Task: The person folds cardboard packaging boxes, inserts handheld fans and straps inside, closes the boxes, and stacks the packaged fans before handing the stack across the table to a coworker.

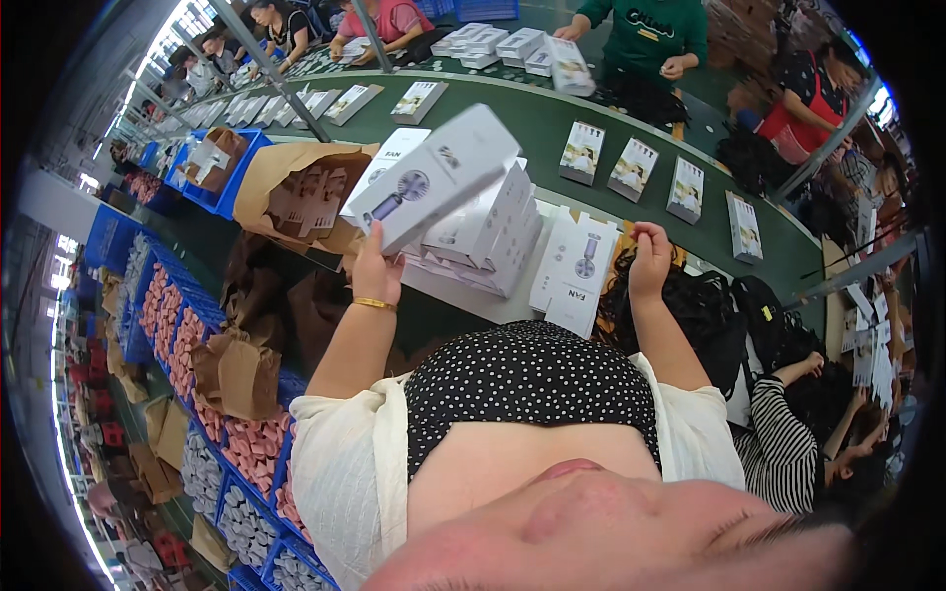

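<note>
My left hand (377, 275) grips the lower end of a white fan box (448, 172), printed with a purple handheld fan. The box is tilted, its upper end raised to the right over a stack of similar white boxes (501, 236). Another white box (394, 153) shows partly behind it. My right hand (649, 258) hovers to the right, fingers curled in, with nothing visible in them. Just left of that hand lie flat white fan cartons (574, 266), overlapping each other.
A green conveyor belt (527, 123) runs across the front, carrying spaced picture boxes (631, 169). An open brown paper sack (258, 192) stands left of the stack. Blue crates (258, 455) of pink and grey parts line my left. Black bags (754, 315) and a striped-sleeved person sit close right. People work across the belt.
</note>
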### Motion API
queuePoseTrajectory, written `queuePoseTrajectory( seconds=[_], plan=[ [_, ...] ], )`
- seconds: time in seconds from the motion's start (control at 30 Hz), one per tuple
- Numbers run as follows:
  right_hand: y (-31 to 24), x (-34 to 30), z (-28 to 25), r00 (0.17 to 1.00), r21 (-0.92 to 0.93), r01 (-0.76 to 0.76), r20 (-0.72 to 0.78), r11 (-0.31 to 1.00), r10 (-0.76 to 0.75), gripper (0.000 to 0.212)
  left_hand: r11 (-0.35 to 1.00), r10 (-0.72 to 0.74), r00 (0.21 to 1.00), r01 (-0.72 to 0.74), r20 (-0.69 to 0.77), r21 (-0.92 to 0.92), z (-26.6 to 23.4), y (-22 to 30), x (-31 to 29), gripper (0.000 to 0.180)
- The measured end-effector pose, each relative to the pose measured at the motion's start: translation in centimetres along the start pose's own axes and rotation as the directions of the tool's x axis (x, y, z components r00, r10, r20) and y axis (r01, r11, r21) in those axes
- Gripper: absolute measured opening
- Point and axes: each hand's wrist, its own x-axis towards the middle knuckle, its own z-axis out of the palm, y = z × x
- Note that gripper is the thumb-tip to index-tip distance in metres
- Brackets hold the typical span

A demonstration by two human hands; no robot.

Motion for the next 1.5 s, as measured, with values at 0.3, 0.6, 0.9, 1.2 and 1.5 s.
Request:
queuePoseTrajectory(
  seconds=[0.3,0.6,0.9,1.2,1.5],
  plan=[
    [6.8,-0.6,1.8,0.945,-0.705,0.216,0.324,0.675,0.037,0.038,0.979,-0.128,0.992,0.125,0.006,0.158,-2.2,0.3,2.1,0.017],
    [8.4,-0.7,1.5,0.755,-0.967,-0.223,-0.092,0.123,0.649,0.083,0.902,0.202,0.979,-0.174,-0.030,0.394,-1.3,-1.2,-2.3,0.019],
    [6.1,-0.5,0.6,0.763,-0.973,-0.228,-0.164,0.023,0.626,0.093,0.479,0.225,0.565,-0.774,0.794,0.415,2.5,-2.7,-5.7,0.008],
    [1.0,-0.9,1.9,0.973,-0.200,-0.209,0.051,0.957,0.223,0.035,0.368,0.134,0.453,-0.848,0.881,0.380,9.5,-6.3,-3.2,0.039],
    [-5.7,-4.7,3.6,0.945,-0.081,-0.223,0.226,0.972,0.235,0.024,0.847,-0.100,0.776,-0.262,0.623,0.463,11.4,-12.4,-1.2,0.035]
  ],
)
